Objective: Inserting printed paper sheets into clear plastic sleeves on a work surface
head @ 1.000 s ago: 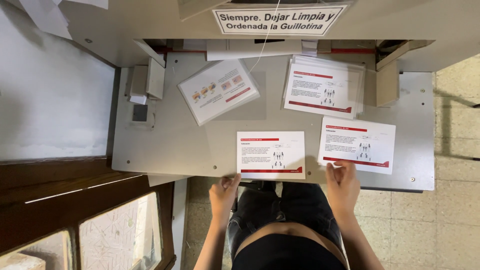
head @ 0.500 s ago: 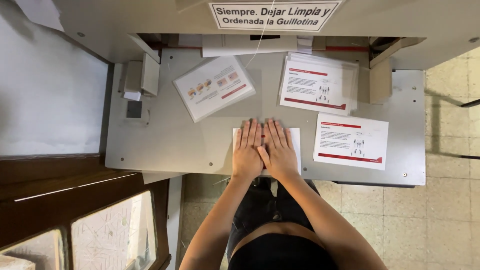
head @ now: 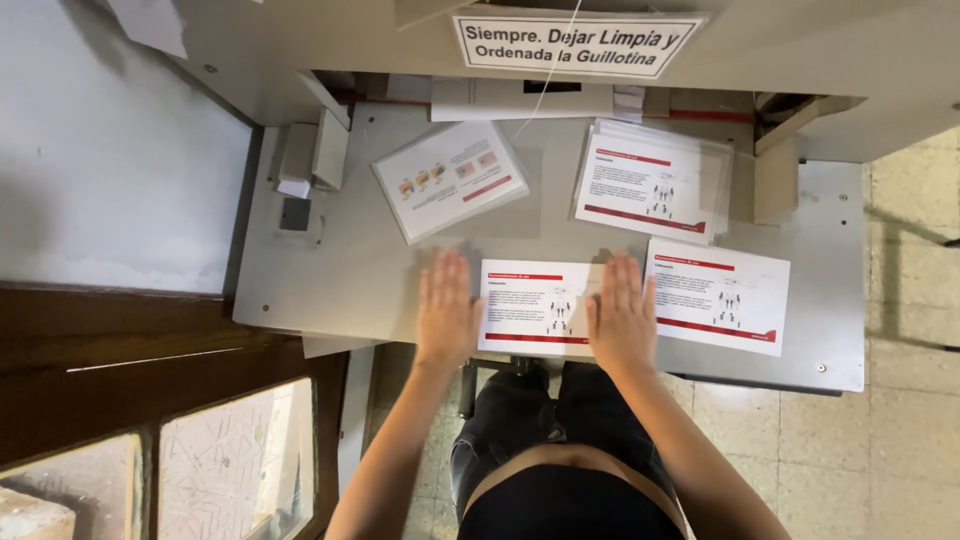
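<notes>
Smoothing the printed sheet (head: pixel 540 305) is best done with even downward pressure so it stays square on the grey table (head: pixel 340 290). Both hands are spread flat, nothing grasped: the left hand (head: pixel 447 312) at its left edge, the right hand (head: pixel 620 318) on its right edge.

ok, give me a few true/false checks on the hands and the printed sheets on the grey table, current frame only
1. Both hands lie flat, palms down, on the grey table. True.
2. The left hand grips a stack of sheets. False: it holds nothing and rests at the left edge of the middle sheet.
3. The right hand rests at that sheet's right edge. True.
4. The two hands overlap each other. False: they are apart, with the middle sheet between them.
5. Another printed sheet lies right of the right hand. True.
6. The sleeved card lies square to the table edge. False: it is tilted.
</notes>
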